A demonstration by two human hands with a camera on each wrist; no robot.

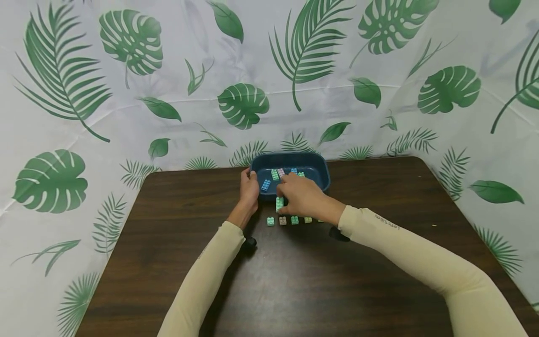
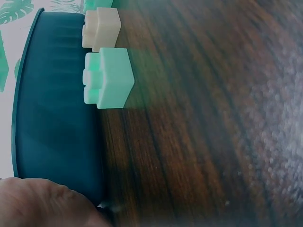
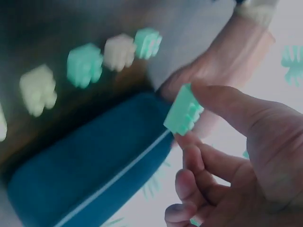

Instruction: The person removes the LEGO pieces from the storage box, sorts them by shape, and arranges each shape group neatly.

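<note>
A dark blue plastic bin (image 1: 323, 174) stands at the far side of the table. My left hand (image 1: 250, 188) grips its left end, thumb at the rim. Between thumb and index finger, my right hand (image 1: 306, 196) pinches a mint-green toy building block (image 3: 182, 111), longer than the ones on the table, just over the bin's near wall. Inside the bin lie a blue block (image 1: 265, 185), a green block (image 1: 275, 174), a pink block (image 1: 281, 172) and others, some partly hidden behind the right hand.
In front of the bin runs a row of small blocks: a mint one (image 1: 270, 221), a beige-pink one (image 1: 282, 220), a green one (image 1: 294, 220), a yellow one (image 1: 308, 219) and another partly covered by the right wrist. A leaf-print cloth (image 1: 252, 61) hangs behind the wooden table (image 1: 177, 220).
</note>
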